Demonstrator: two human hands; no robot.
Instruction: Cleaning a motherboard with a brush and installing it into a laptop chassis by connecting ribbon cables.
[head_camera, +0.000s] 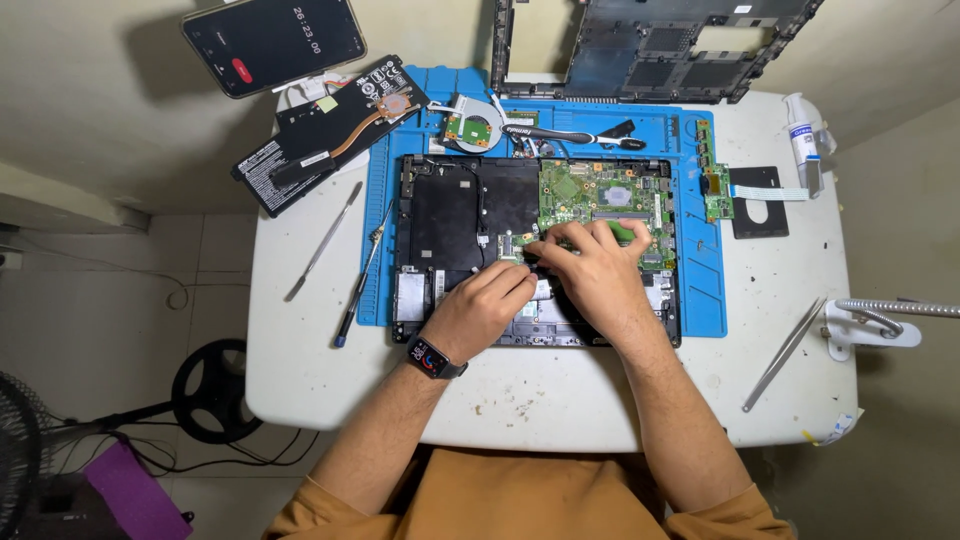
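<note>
The opened black laptop base (470, 215) lies on a blue rubber work mat (700, 280) on the white bench (560, 400); inside it sits a green circuit board (590, 190). The left hand (480, 310) rests curled on the lower part, fingers together. The right hand (590, 265) presses its bent fingers (545, 245) on the board edge; I cannot tell what they pinch. Farther lies a black battery with copper heat pipe (330, 130).

Opened laptop chassis (450, 215) lies flat on the blue mat, bottom cover off, black shielding on its left half. Green motherboard (600, 195) sits exposed in the upper right, seated in the chassis, partly covered at its lower edge.
</note>
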